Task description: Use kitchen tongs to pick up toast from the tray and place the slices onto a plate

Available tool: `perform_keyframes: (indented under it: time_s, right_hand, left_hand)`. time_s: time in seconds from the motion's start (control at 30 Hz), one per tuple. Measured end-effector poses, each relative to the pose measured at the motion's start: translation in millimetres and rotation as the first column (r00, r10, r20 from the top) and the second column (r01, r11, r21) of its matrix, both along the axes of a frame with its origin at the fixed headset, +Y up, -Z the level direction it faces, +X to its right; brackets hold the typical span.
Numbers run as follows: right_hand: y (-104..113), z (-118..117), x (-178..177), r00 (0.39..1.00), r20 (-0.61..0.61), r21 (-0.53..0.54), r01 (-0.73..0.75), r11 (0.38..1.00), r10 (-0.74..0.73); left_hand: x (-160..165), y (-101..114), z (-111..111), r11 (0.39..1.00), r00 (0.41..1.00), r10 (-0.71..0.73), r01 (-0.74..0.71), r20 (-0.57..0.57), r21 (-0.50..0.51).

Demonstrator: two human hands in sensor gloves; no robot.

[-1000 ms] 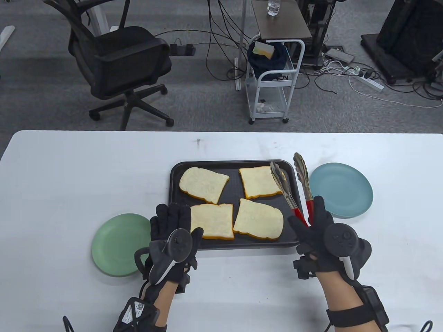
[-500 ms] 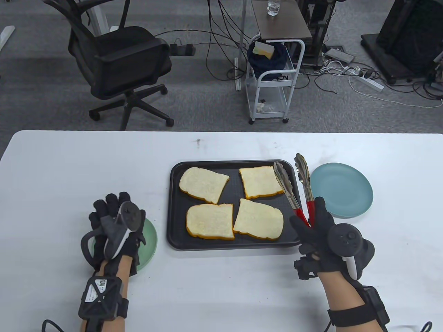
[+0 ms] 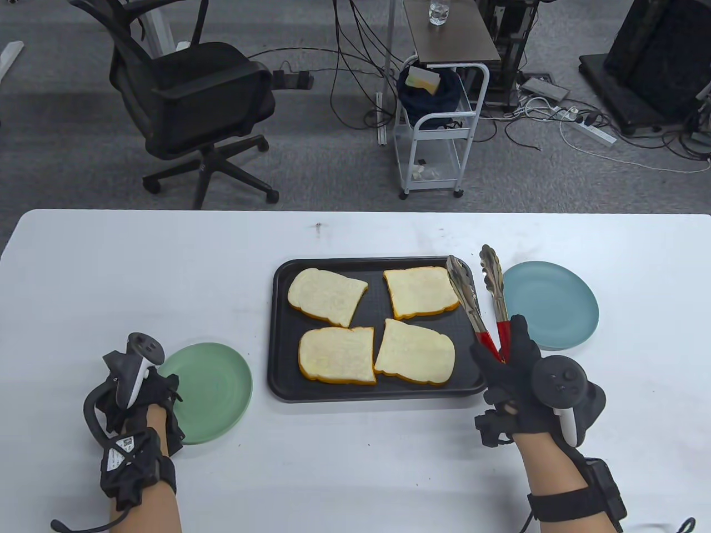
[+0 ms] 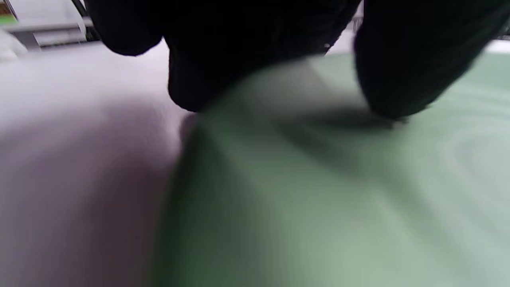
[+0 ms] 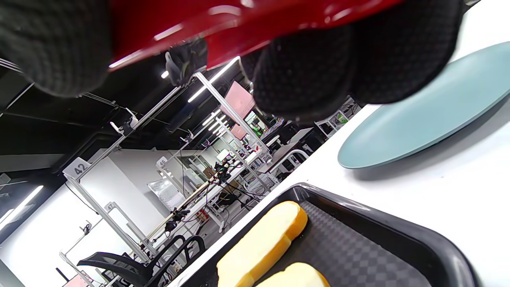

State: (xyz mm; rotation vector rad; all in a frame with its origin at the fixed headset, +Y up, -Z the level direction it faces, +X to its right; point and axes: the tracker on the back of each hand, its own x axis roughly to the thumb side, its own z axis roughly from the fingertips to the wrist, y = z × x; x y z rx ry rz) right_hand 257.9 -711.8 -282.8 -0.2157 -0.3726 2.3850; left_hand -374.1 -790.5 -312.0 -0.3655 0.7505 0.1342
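The left hand (image 3: 133,397) sat at the green plate (image 3: 214,391)'s left rim, fingers (image 4: 199,79) touching its edge — whether they pinched it I could not tell. On the black tray (image 3: 280,327) mid-tabletop (image 3: 111,266) lay all four toast slices (image 3: 414,352), flat and untouched. They looked light, stiffish but crumbly, so the tongs (image 3: 480,294) would best nip a slice across its crust edge — gently. The right hand (image 3: 522,383) gripped the red handles, fingers (image 5: 303,79) curled round them, tips parted above the tray's right rim, beside the blue plate (image 3: 555,305).
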Motion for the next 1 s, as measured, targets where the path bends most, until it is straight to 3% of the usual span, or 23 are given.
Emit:
perform_keyframes:
  time_s: [0.07,0.1,0.17,0.27,0.37,0.4,0.47,0.5,0.57,0.67,0.77,0.83,1.0]
  right_hand:
    - [-0.2,-0.2,0.7,1.000,0.004,-0.005,-0.001,1.000,0.001]
    - [-0.9,-0.6,1.4,1.000,0.008,-0.008,-0.001,1.000,0.001]
    - [-2.2,-1.3,3.2,1.000,0.013,-0.016,-0.001,1.000,0.001]
    - [-3.6,-2.4,6.5,1.000,0.021,-0.025,0.014,1.000,-0.014]
    - [-4.8,-3.2,9.1,0.999,0.028,-0.030,0.024,0.999,-0.023]
    - [-5.4,-3.6,9.8,0.999,0.029,-0.033,0.028,0.999,-0.027]
    - [-6.2,-4.1,10.8,0.999,0.032,-0.037,0.032,0.999,-0.031]
    - [-6.4,-4.4,11.3,0.999,0.034,-0.040,0.033,0.999,-0.032]
    - [-6.9,-5.0,12.6,0.999,0.037,-0.044,0.038,0.998,-0.036]
    - [-7.8,-5.6,15.0,0.998,0.043,-0.049,0.052,0.997,-0.050]
    - [-7.5,-5.5,16.0,0.998,0.052,-0.049,0.037,0.998,-0.034]
    - [-8.0,-5.5,16.7,0.997,0.053,-0.053,0.054,0.997,-0.052]
    - [-7.8,-4.9,18.5,0.997,0.066,-0.057,0.041,0.998,-0.038]
  left_hand:
    - [-0.5,0.1,-1.5,1.000,1.000,-0.002,0.002,-0.006,0.018]
    - [-3.0,1.0,-1.3,0.999,0.999,0.040,-0.040,-0.002,-0.004]
    - [-8.6,3.9,2.3,0.984,0.985,0.170,-0.168,-0.042,0.054]
    - [-17.0,11.4,7.8,0.903,0.909,0.414,-0.402,-0.054,0.155]
    - [-24.0,22.3,14.8,0.758,0.783,0.622,-0.588,-0.037,0.283]
    - [-25.4,28.3,16.9,0.720,0.752,0.659,-0.618,-0.031,0.314]
    - [-27.2,43.0,20.9,0.712,0.757,0.653,-0.607,-0.017,0.354]
    - [-26.3,50.9,21.6,0.673,0.732,0.681,-0.635,0.018,0.379]
    - [-18.9,64.0,21.7,0.553,0.640,0.761,-0.723,0.102,0.413]
    - [7.0,85.8,17.4,0.326,0.447,0.853,-0.859,0.267,0.396]
    - [40.5,103.1,15.0,0.177,0.322,0.863,-0.915,0.390,0.362]
    - [71.5,110.4,16.2,0.066,0.206,0.854,-0.954,0.477,0.294]
    - [125.3,100.4,24.0,-0.130,-0.025,0.840,-0.979,0.541,0.157]
